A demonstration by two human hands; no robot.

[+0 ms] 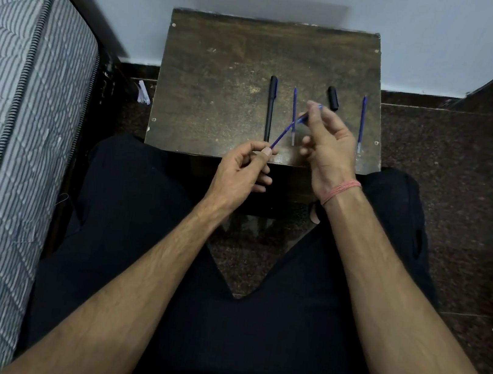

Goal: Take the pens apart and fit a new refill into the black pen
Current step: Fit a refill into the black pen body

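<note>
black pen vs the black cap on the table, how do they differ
The black pen is long and thin; the black cap is short and stubby. The pen lies straight, pointing away from the person, left of the loose blue refill; the cap lies slightly slanted, right of it. Both are black and rest untouched on the wooden table.

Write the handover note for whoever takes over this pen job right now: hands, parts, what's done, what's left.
Left hand pinches the lower end of a thin blue refill. Right hand holds a blue pen part at the refill's upper end; blurred, so I cannot tell whether the two are joined.
On the small brown wooden table: long black pen barrel, a loose blue refill, short black cap, another blue refill near the right edge.
Done: black pen uncapped.
Left: fit a refill into the black barrel, recap.
</note>
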